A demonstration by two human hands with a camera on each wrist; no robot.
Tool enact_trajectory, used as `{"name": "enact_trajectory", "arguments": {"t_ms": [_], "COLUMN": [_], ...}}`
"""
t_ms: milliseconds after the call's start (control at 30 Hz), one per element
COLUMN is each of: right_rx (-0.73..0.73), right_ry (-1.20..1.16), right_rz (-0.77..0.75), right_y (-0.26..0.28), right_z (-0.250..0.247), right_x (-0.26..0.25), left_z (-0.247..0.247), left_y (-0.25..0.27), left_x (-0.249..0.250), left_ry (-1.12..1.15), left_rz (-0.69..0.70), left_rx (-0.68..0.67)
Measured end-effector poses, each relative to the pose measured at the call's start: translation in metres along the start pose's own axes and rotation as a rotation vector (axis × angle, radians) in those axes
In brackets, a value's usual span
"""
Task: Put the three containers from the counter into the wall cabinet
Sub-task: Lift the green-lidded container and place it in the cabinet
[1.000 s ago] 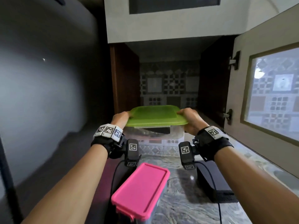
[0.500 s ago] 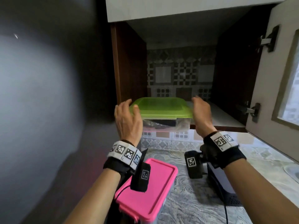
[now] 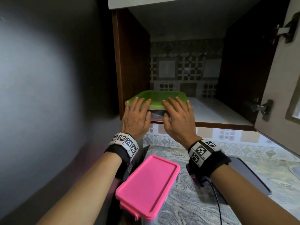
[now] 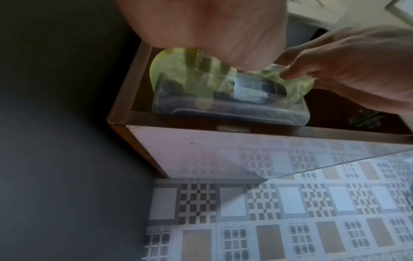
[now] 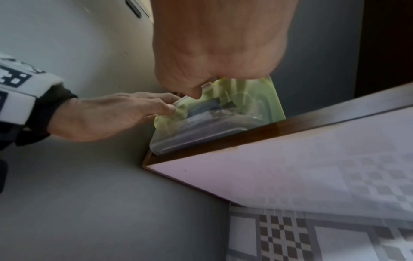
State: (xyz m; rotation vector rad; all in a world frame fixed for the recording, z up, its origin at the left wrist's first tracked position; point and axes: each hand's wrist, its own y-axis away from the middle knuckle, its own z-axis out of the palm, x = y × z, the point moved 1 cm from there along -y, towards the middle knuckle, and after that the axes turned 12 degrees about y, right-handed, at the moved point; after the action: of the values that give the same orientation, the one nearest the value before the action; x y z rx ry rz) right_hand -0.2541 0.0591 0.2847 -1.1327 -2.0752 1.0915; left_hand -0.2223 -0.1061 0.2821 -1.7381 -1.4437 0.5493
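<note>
— Where is the green-lidded container [image 3: 155, 99] right now?

— In the centre of the head view, on the bottom shelf [image 3: 215, 114] of the open wall cabinet [image 3: 133, 62], at the shelf's left end near the front edge. Its clear body holds something dark that I cannot make out.

— And the hands?

— Both are spread flat on it. The left hand [image 3: 135, 117] lies over the near left part of the green lid, fingers straight and fanned. The right hand [image 3: 178, 119] lies just beside it on the near right part, fingers straight too. Neither wraps around the box; they press or rest on the lid and its front. In the left wrist view the left hand [image 4: 212, 31] fills the top of the frame above the container [image 4: 223, 98], with the right hand [image 4: 348, 70] coming in from the right.

— What else is in view?

— A pink-lidded container [image 3: 147, 185] stands at the lower centre of the head view on the marbled worktop [image 3: 186, 205]. To its right lies a dark flat box [image 3: 253, 176] with a black cable [image 3: 217, 202]. The cabinet door [image 3: 279, 95] hangs open at the right edge of the frame.
</note>
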Motion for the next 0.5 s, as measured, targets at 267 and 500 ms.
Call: {"name": "enact_trajectory", "arguments": {"t_ms": [267, 500], "right_rx": [-0.068, -0.161], "right_ry": [0.062, 0.091], "right_rz": [0.016, -0.006], "right_y": [-0.017, -0.023], "right_z": [0.021, 0.023], "right_x": [-0.005, 0.000], "left_z": [0.003, 0.007], "left_y": [-0.023, -0.030], "left_x": [-0.020, -0.018], "left_ry": [-0.002, 0.017], "left_rz": [-0.040, -0.086], "left_rx": [-0.183, -0.223]}}
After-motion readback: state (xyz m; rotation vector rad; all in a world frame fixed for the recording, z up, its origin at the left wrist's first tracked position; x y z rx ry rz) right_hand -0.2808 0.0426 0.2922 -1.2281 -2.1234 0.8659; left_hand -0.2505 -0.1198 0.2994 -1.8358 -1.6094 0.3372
